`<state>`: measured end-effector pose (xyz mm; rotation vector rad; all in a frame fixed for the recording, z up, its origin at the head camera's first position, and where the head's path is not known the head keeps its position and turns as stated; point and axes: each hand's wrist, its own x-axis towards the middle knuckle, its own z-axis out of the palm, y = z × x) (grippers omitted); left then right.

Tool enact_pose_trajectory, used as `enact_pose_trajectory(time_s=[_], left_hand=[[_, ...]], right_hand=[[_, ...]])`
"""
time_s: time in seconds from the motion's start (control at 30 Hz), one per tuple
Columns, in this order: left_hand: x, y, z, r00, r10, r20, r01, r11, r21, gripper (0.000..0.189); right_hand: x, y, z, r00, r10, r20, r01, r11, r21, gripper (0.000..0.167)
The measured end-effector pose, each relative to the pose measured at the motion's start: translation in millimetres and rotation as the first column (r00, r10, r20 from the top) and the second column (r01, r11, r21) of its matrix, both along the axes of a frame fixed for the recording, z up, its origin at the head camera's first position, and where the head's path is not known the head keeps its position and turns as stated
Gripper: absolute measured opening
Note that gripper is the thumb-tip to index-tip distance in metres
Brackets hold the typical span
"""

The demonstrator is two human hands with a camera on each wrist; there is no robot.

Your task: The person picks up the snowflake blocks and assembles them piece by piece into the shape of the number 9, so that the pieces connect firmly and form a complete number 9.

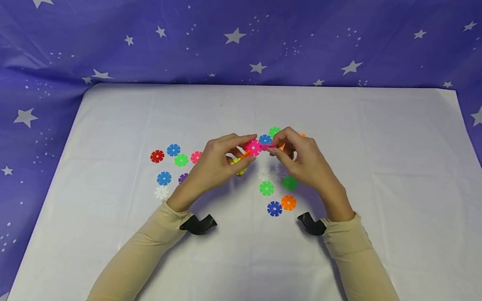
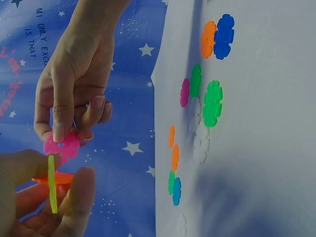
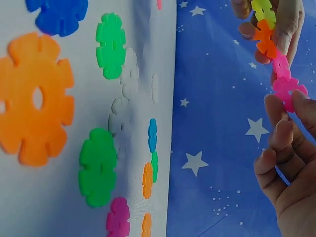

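Above the table, my left hand (image 1: 215, 163) grips a short chain of notched plastic discs between thumb and fingers. In the right wrist view the chain runs from a yellow disc (image 3: 264, 13) through an orange disc (image 3: 265, 40) to a pink disc (image 3: 281, 65). A second pink disc (image 3: 285, 92) sits at the chain's end, meeting the first edge to edge. My right hand (image 1: 307, 162) pinches that end disc between thumb and index finger, its other fingers loosely bent. Part of the chain is hidden behind the left fingers in the head view.
Loose discs lie on the white table (image 1: 212, 272) in two groups. Left are a red disc (image 1: 157, 156), blue, green, white and others. Right are a dark blue disc (image 1: 275, 208), an orange disc (image 1: 288, 203), green and white ones. A starry purple cloth (image 1: 199, 54) hangs behind.
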<state>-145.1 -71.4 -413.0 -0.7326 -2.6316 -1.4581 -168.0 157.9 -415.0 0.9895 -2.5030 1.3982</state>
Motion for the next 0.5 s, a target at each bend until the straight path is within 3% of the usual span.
enact_pose_trajectory(time_s=[0.5], left_hand=[[-1.1,-0.9,0.2,1.000,-0.005,0.004,0.005,1.000,0.022,0.042]], right_hand=[[-1.0,0.9,-3.4,1.000,-0.009,-0.005,0.009,1.000,-0.022,0.014]])
